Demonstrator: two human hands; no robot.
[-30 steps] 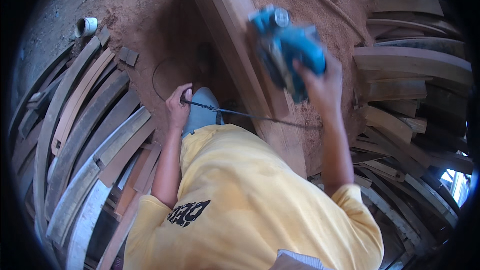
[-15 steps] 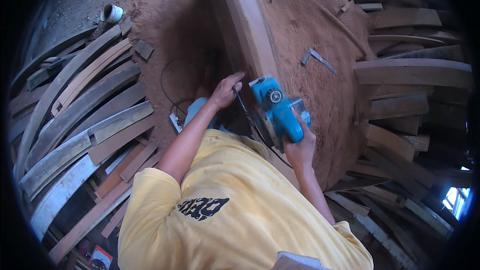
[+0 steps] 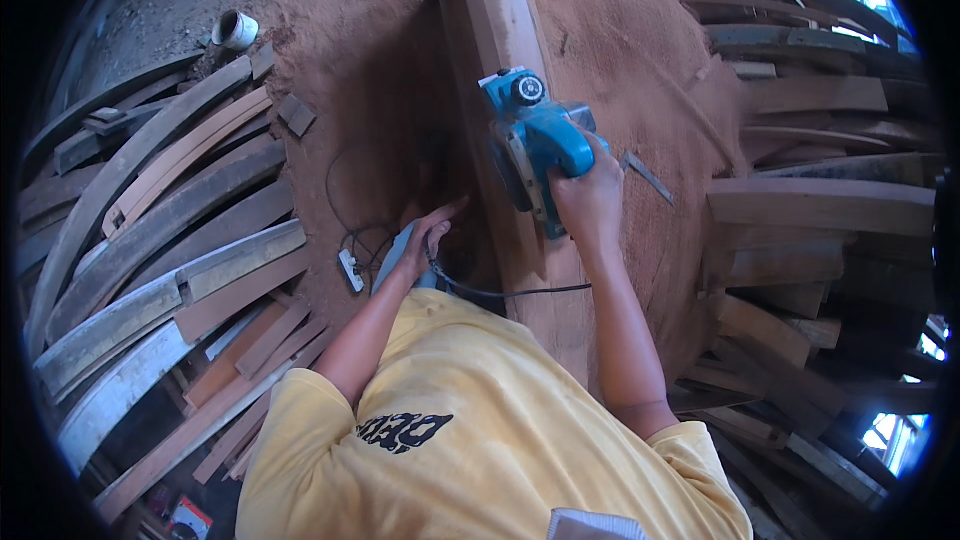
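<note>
My right hand [image 3: 590,195] is closed round the rear handle of a blue electric planer [image 3: 545,145], which rests on a long wooden beam [image 3: 500,10]. The beam runs from the far edge down toward my body. To the left of the beam, my left hand [image 3: 430,240] holds the black power cord [image 3: 500,293], with a finger stretched out toward the beam. From that hand the cord runs across the beam toward my right forearm. Shadow darkens the ground beside my left hand.
Curved timber pieces [image 3: 190,275] are stacked at left, and more boards [image 3: 820,205] at right. Brown sawdust covers the ground. A metal square [image 3: 650,180] lies right of the beam. A white power strip [image 3: 351,270] and a white bucket [image 3: 236,31] are on the left.
My right hand has pushed the planer forward along the beam, away from my body. My left hand has come back nearer my body with the cord. The view has shifted slightly.
</note>
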